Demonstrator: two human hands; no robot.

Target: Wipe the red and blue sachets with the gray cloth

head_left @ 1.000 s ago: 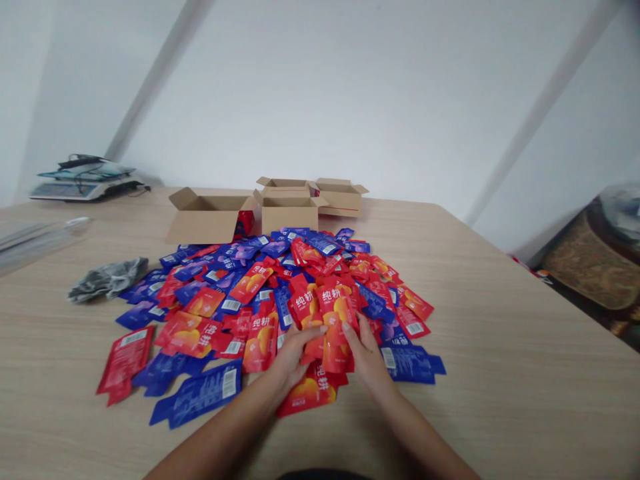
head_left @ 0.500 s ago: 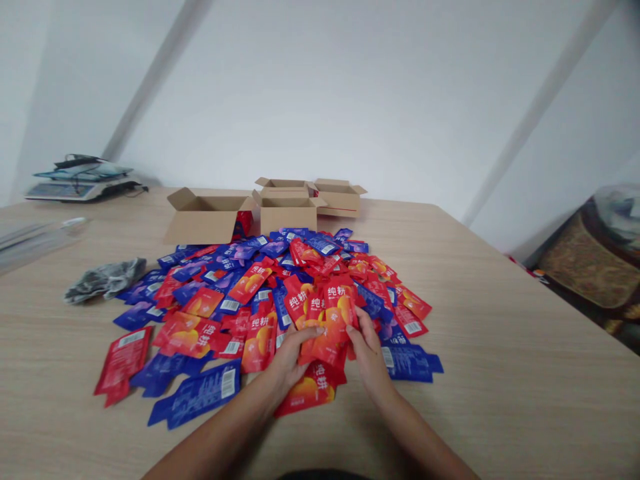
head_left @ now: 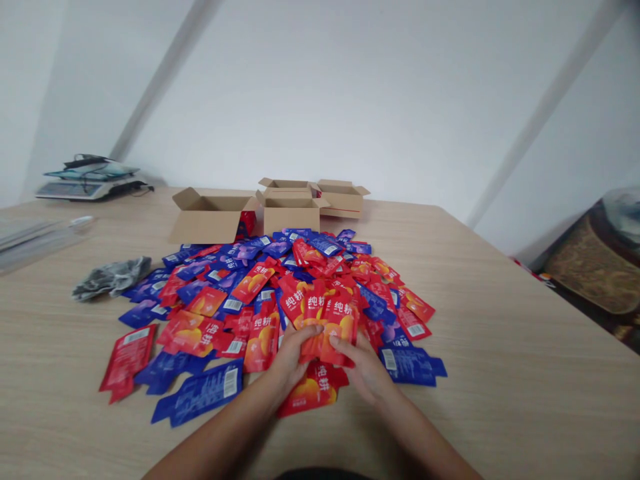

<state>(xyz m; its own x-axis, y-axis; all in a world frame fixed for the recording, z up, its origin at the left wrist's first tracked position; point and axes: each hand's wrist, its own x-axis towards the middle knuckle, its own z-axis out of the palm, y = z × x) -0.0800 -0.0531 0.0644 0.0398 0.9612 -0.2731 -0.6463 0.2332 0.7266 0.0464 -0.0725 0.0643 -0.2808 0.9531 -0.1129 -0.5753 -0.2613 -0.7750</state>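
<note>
Several red pouches (head_left: pixel 340 327) with orange fruit prints and white lettering are fanned out between my hands. My left hand (head_left: pixel 293 353) is closed on their left side, thumb lying across the front. On the right edge, my right hand (head_left: pixel 363 363) grips them with its thumb over the front pouch. Just below them another red pouch (head_left: pixel 307 393) lies on the table. Beyond and to the left spreads a heap of red and blue pouches, among them a blue pouch (head_left: pixel 205 393) with a barcode and a blue pouch (head_left: pixel 411 365) right of my right hand.
Open cardboard boxes stand behind the heap: a wide box (head_left: pixel 205 227), a middle box (head_left: pixel 291 219) and two farther back. A grey cloth (head_left: pixel 113 278) lies left. A scale (head_left: pixel 90 189) with items on top and clear plastic (head_left: pixel 40 240) occupy the table's far left.
My right hand has shifted its hold, its thumb now farther across the front pouch. The held pouches are spread wider than before. The view has swung slightly left.
</note>
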